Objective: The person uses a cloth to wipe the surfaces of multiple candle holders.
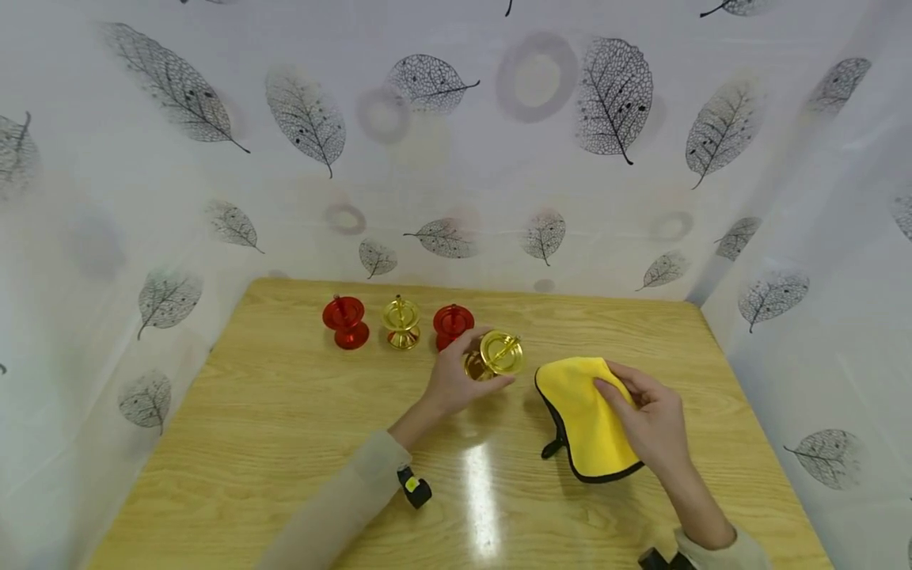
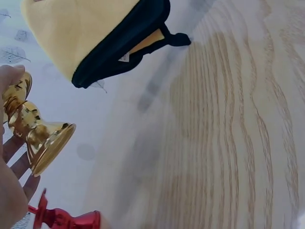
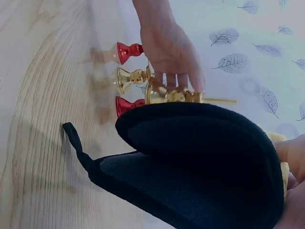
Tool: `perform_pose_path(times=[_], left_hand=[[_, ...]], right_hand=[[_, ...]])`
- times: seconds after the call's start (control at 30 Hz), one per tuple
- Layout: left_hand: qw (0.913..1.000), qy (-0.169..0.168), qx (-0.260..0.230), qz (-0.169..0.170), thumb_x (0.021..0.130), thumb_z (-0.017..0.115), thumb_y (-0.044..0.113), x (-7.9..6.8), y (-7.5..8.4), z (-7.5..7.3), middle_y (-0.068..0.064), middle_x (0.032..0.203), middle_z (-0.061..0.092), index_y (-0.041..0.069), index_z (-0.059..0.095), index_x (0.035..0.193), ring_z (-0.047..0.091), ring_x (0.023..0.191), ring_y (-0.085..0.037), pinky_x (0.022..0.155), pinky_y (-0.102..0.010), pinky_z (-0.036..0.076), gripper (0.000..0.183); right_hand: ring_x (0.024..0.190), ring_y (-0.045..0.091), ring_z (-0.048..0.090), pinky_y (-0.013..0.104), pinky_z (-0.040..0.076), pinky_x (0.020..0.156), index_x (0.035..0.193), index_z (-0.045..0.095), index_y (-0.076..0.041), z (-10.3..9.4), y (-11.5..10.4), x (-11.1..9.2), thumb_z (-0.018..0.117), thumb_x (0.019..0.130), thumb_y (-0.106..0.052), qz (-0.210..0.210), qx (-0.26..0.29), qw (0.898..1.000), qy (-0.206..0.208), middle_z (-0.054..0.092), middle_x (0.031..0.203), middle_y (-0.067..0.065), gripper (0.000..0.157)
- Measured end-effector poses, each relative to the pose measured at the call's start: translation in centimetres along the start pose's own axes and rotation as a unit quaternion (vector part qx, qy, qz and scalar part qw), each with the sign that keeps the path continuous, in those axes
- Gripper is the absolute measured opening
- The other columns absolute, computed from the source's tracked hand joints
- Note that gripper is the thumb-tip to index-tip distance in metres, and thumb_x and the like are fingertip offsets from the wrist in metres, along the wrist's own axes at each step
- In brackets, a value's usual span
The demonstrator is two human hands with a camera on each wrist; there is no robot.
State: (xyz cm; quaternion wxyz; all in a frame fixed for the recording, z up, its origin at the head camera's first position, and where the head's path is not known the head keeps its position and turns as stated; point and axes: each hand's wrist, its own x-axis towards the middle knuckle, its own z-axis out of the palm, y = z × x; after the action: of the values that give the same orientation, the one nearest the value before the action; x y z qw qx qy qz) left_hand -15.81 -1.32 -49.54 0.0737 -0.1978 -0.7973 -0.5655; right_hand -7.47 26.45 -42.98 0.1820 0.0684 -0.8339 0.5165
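Observation:
My left hand grips a shiny gold candle holder around its middle, tilted and raised off the table. In the left wrist view its flared base hangs free of the tabletop. My right hand pinches a yellow cloth with black edging between thumb and fingers. The cloth hangs just right of the gold holder; its dark underside and black loop show in the right wrist view. Left of the held one stand a red candle holder, partly behind my left hand, and a gold one.
Another red candle holder ends the row on the left. All stand near the back of the wood-grain table. A white curtain with leaf prints surrounds the back and sides.

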Motion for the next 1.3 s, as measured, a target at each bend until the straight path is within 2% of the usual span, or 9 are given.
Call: perform_pose_path(times=[0.07, 0.23, 0.5, 0.67, 0.87, 1.07, 1.3], left_hand=[[0.9999, -0.003, 0.001, 0.012, 0.074, 0.097, 0.022, -0.3, 0.3, -0.6, -0.014, 0.125, 0.074, 0.009, 0.060, 0.142, 0.071, 0.115, -0.036, 0.097, -0.038, 0.060, 0.078], [0.9991, -0.013, 0.020, 0.036, 0.072, 0.098, 0.023, -1.0, 1.5, -1.8, -0.012, 0.125, 0.074, 0.006, 0.061, 0.141, 0.071, 0.115, -0.030, 0.093, -0.031, 0.061, 0.081], [0.9923, -0.027, 0.070, 0.099, 0.068, 0.100, 0.025, -2.2, 3.4, -2.6, -0.004, 0.122, 0.074, 0.010, 0.065, 0.137, 0.066, 0.108, -0.018, 0.088, -0.026, 0.062, 0.080], [0.9820, -0.035, 0.119, 0.143, 0.067, 0.101, 0.028, -2.7, 4.1, -2.9, -0.003, 0.120, 0.075, 0.009, 0.065, 0.139, 0.062, 0.101, -0.016, 0.084, -0.024, 0.058, 0.083], [0.9681, -0.035, 0.171, 0.180, 0.067, 0.100, 0.035, -3.2, 4.8, -3.0, -0.002, 0.115, 0.076, 0.010, 0.065, 0.139, 0.060, 0.097, -0.015, 0.080, -0.023, 0.054, 0.084], [0.9500, -0.032, 0.213, 0.226, 0.068, 0.099, 0.038, -3.3, 4.9, -2.7, -0.002, 0.110, 0.074, 0.010, 0.067, 0.139, 0.062, 0.097, -0.015, 0.082, -0.025, 0.055, 0.083], [0.9283, -0.023, 0.263, 0.262, 0.066, 0.100, 0.040, -3.4, 5.2, -2.7, -0.002, 0.109, 0.073, 0.011, 0.069, 0.136, 0.063, 0.097, -0.015, 0.082, -0.028, 0.056, 0.083]], right_hand=[[0.062, -0.003, 0.071, 0.018, 0.057, 0.052, 0.120, 0.074, 0.009, 0.2, 0.0, 0.1, 0.073, 0.093, 0.008, 0.000, 0.011, 1.000, -0.007, 0.072, 0.095, -0.035, 0.027], [0.063, -0.002, 0.071, 0.019, 0.057, 0.051, 0.117, 0.074, 0.010, 0.6, -0.3, 0.4, 0.072, 0.092, 0.011, -0.019, 0.030, 0.999, -0.025, 0.074, 0.097, -0.031, 0.025], [0.062, 0.001, 0.072, 0.020, 0.056, 0.050, 0.117, 0.074, 0.009, 1.1, -1.3, 1.3, 0.070, 0.092, 0.013, -0.054, 0.065, 0.995, -0.059, 0.077, 0.101, -0.026, 0.025], [0.061, 0.002, 0.071, 0.019, 0.055, 0.049, 0.117, 0.072, 0.013, 1.8, -1.9, 1.6, 0.067, 0.092, 0.016, -0.068, 0.112, 0.987, -0.087, 0.080, 0.102, -0.020, 0.025], [0.066, 0.003, 0.073, 0.022, 0.058, 0.053, 0.119, 0.073, 0.011, 2.2, -2.7, 1.9, 0.068, 0.095, 0.009, -0.046, 0.095, 0.986, -0.127, 0.078, 0.102, -0.023, 0.024], [0.079, 0.005, 0.075, 0.024, 0.061, 0.063, 0.119, 0.073, 0.012, 2.2, -3.4, 2.0, 0.070, 0.096, 0.005, -0.005, 0.111, 0.977, -0.180, 0.080, 0.104, -0.019, 0.024], [0.081, 0.006, 0.075, 0.026, 0.063, 0.065, 0.119, 0.074, 0.010, 2.6, -3.7, 2.3, 0.070, 0.097, 0.001, -0.002, 0.105, 0.966, -0.234, 0.079, 0.103, -0.020, 0.023]])
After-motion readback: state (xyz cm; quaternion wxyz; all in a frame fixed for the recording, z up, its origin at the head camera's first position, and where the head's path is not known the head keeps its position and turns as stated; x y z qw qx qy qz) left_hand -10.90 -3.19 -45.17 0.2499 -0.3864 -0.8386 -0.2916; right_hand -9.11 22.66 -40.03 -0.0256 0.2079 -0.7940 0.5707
